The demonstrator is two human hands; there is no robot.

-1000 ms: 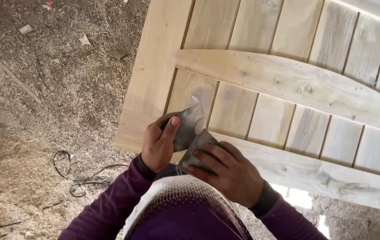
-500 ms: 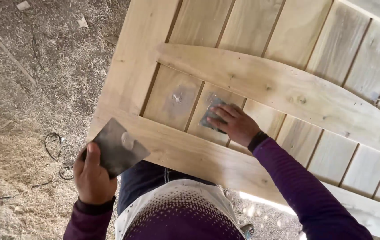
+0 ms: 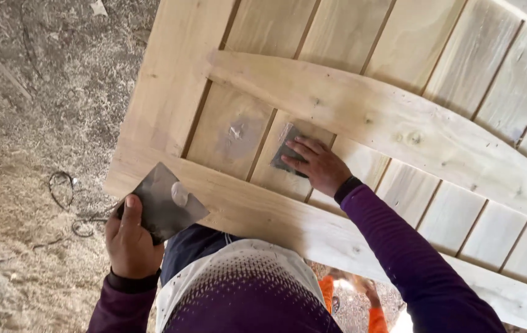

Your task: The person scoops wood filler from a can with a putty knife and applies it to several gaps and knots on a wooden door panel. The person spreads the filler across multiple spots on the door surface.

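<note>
Left hand [image 3: 129, 242] grips a flat grey metal plate [image 3: 163, 208] with a dab of pale filler [image 3: 180, 193] on top, fingers wrapped round its near corner. Right hand [image 3: 317, 165], fingers spread, presses a small scraper [image 3: 285, 150] flat against the wooden slat panel [image 3: 350, 111] beneath it.

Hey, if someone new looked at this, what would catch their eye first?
The big pale wooden plank panel fills the upper right. On it, the right hand presses a small dark scraper onto a board beside a grey filler patch. At lower left, the left hand holds a flat metal plate carrying a dab of putty.
</note>
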